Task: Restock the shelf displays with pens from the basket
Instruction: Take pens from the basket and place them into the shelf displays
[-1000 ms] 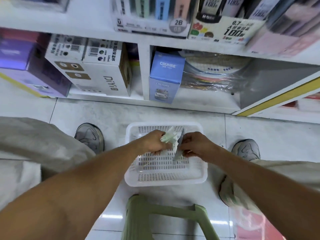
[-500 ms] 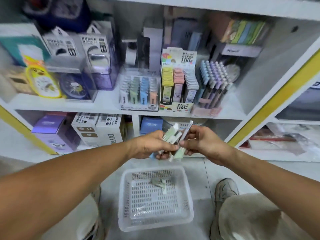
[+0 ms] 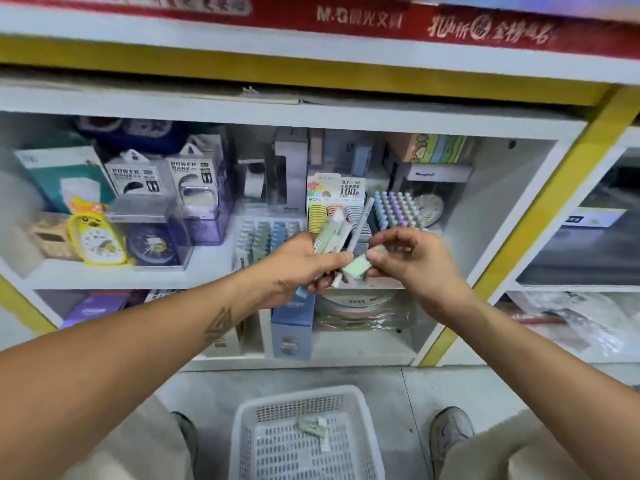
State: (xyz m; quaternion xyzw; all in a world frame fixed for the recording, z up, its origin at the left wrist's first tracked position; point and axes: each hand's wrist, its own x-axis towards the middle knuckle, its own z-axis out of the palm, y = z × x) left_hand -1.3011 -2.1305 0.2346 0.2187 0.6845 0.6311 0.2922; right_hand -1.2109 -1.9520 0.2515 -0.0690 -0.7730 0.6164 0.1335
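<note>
My left hand [image 3: 302,268] grips a bunch of pale green and white pens [image 3: 330,233] and a thin grey pen [image 3: 360,225], held up in front of the middle shelf. My right hand [image 3: 412,258] pinches one pale green pen [image 3: 358,265] beside that bunch. Behind the hands stand the pen displays: a pastel rack [image 3: 266,235], a striped refill box [image 3: 341,195] and a rack of blue and purple caps [image 3: 396,207]. The white plastic basket [image 3: 242,438] sits on the floor below, with a few green and white pens [image 3: 313,427] left in it.
Power bank boxes [image 3: 166,181], a yellow clock [image 3: 95,239] and a blue clock in a clear case [image 3: 152,244] fill the shelf's left side. A blue box [image 3: 292,327] and wrapped plates [image 3: 360,306] sit on the lower shelf. My shoes [image 3: 450,427] flank the basket.
Both hands lifted the pens out of the basket up to the middle shelf. The view tilted up from the floor. My right hand now pinches one green pen apart from the bunch.
</note>
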